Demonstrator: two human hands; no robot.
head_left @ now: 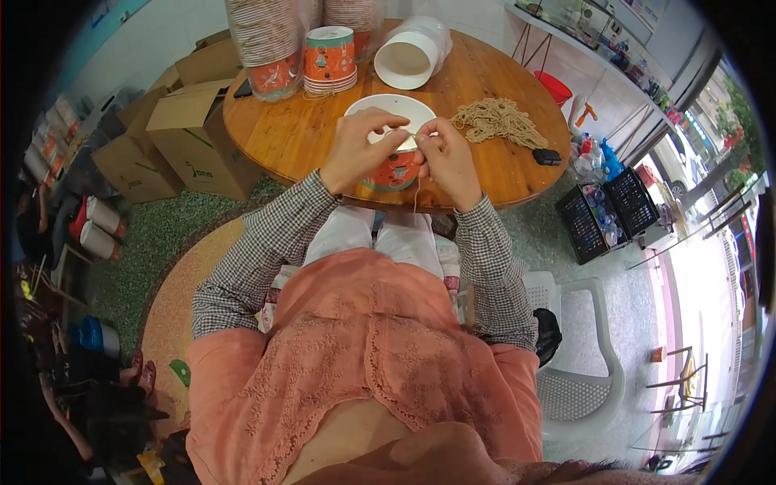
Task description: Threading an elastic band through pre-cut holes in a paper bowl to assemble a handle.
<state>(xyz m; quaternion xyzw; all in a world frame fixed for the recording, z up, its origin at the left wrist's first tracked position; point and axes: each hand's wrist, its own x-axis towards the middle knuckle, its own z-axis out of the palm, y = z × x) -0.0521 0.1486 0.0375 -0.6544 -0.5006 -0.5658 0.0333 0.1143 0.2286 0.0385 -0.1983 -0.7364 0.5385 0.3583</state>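
An orange-and-green printed paper bucket (394, 173) with a white inside stands at the near edge of the round wooden table, right in front of me. At its rim, my left hand (364, 147) has thumb and forefinger curled close together on a thin tan string. Opposite it, my right hand (449, 164) pinches the same string (417, 196), whose tail hangs down past the bucket's side. The fingertips of both hands nearly meet, and the exact loop or knot between them is too small to make out. A loose heap of tan strings (499, 121) lies to the right.
On the wooden table (283, 137) stand stacked buckets in plastic (271, 61), another printed stack (331, 61) and white buckets on their side (408, 61). A small black object (546, 156) lies at the right edge. Cardboard boxes (198, 137) flank the left; a plastic chair (578, 356) is at right.
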